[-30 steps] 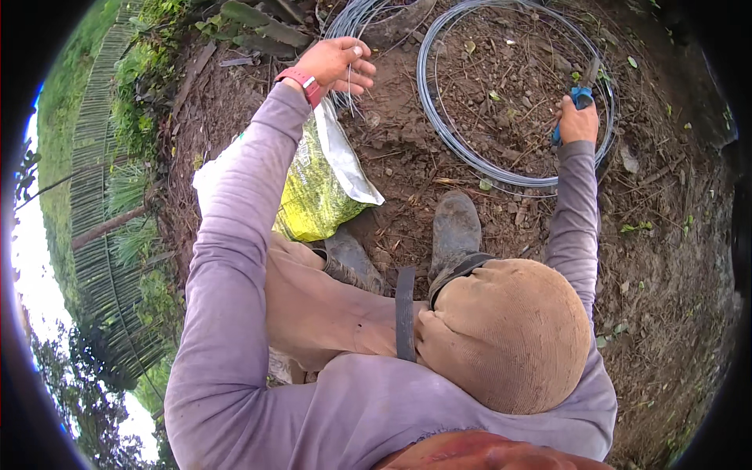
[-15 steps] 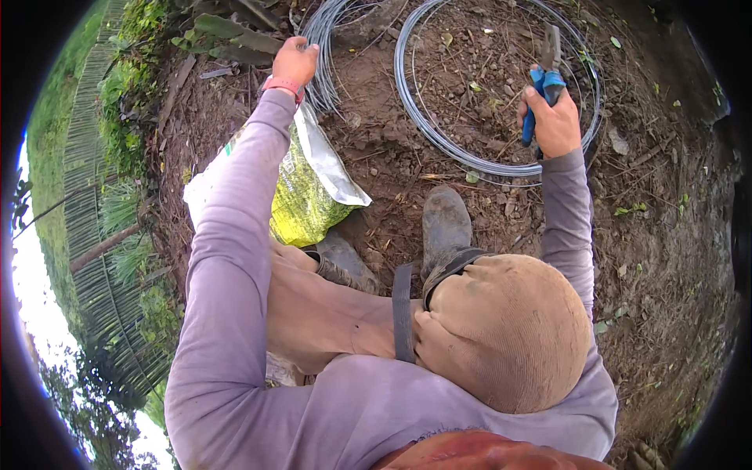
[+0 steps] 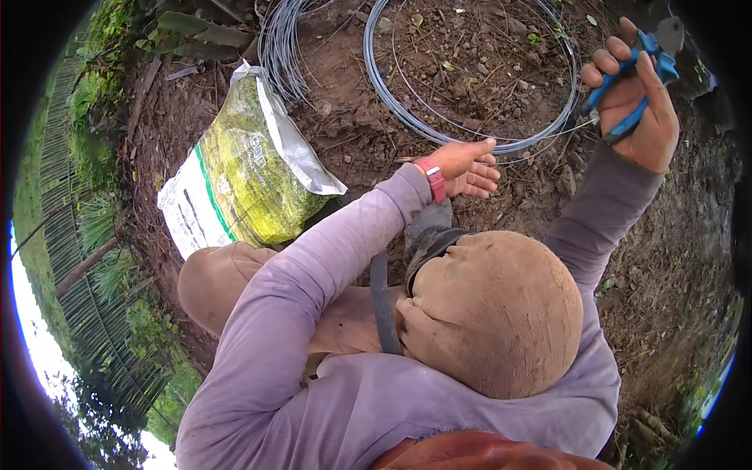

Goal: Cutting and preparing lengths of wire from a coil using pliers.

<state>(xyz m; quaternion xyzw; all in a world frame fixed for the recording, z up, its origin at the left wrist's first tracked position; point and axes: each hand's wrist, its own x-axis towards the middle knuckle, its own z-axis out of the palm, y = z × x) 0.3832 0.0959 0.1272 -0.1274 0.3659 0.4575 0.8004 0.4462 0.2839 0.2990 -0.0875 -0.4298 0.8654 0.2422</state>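
Note:
My right hand (image 3: 646,113), raised at the upper right, is closed around blue-handled pliers (image 3: 660,66). The metal jaws point up and away from me. My left hand (image 3: 468,168) reaches across to the middle with its fingers stretched out and nothing visible in them. It is by the near rim of a large round coil of grey wire (image 3: 371,59) lying on the soil. One strand leads from the coil's near side toward my right hand. A second bundle of thin wire (image 3: 280,55) lies further left.
A yellow, white and green sack (image 3: 258,172) lies left of my boot (image 3: 427,221). My bent knee (image 3: 501,313) sits low in the middle. Broad green leaves (image 3: 205,33) and woven-looking fronds (image 3: 98,274) border the left. Brown soil with stones and twigs surrounds everything.
My left hand has moved from the wire bundle rightward and nearer, to the coil's near edge. My right hand has shifted right and turned with the pliers in it.

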